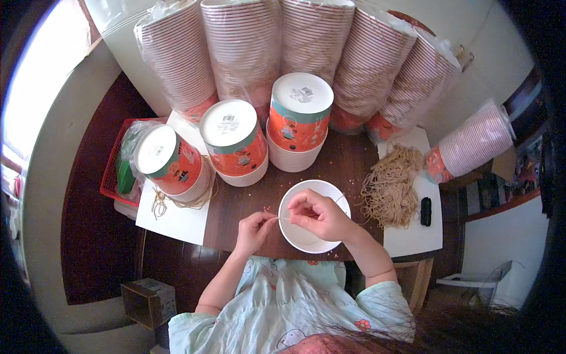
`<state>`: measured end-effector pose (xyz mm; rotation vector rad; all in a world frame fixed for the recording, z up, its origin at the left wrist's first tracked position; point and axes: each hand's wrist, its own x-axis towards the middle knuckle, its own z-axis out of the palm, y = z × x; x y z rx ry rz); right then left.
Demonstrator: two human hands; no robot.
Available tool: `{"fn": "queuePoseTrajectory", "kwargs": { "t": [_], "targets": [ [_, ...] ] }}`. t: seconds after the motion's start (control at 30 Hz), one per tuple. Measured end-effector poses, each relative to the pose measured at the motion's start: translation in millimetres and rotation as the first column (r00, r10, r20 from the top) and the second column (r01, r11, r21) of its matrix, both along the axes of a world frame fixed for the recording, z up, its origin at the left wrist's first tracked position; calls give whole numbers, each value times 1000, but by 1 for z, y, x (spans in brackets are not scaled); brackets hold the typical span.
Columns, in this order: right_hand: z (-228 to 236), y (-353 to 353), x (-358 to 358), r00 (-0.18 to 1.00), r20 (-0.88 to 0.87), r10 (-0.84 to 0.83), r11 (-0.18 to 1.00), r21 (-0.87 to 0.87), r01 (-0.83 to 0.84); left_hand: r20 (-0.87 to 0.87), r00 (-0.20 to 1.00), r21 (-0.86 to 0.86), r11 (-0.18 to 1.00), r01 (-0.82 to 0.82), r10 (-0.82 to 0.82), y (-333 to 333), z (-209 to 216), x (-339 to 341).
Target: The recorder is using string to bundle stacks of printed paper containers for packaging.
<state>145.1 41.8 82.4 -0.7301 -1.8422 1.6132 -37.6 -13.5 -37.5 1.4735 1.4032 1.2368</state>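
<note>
Glare, apparently a window [50, 76], whitens the upper left.

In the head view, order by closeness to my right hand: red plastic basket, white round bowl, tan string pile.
1. White round bowl, beneath your right hand.
2. Tan string pile, to the right.
3. Red plastic basket, far left.

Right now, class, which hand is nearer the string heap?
Right. The right hand is over the bowl, left of the string heap; the left hand is farther left, by the bowl's rim.
</note>
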Motion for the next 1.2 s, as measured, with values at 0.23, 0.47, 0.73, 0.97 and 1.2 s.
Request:
{"fn": "queuePoseTrajectory", "kwargs": {
  "t": [0.23, 0.47, 0.73, 0.97, 1.2],
  "targets": [
    [2, -6, 5, 995, -95, 10, 1000, -24, -13, -45, 999, 26, 999, 17, -16, 0, -1, 2],
    [12, -13, 24, 996, -80, 46, 996, -78, -53, 6, 999, -29, 999, 38, -38, -1, -10, 3],
    [37, -18, 100, 567, -700, 434, 901, 337, -274, -115, 981, -61, 986, 152, -158, 3, 13, -8],
    [50, -49, 111, 237, -889, 392, 917, 358, -174, -275, 827, -115, 871, 478, -490, 32, 38, -30],
    [18, -48, 126, 531, -767, 361, 933, 300, -199, -571, 755, 163, 857, 489, -322, 88, 87, 10]
  ]
}}
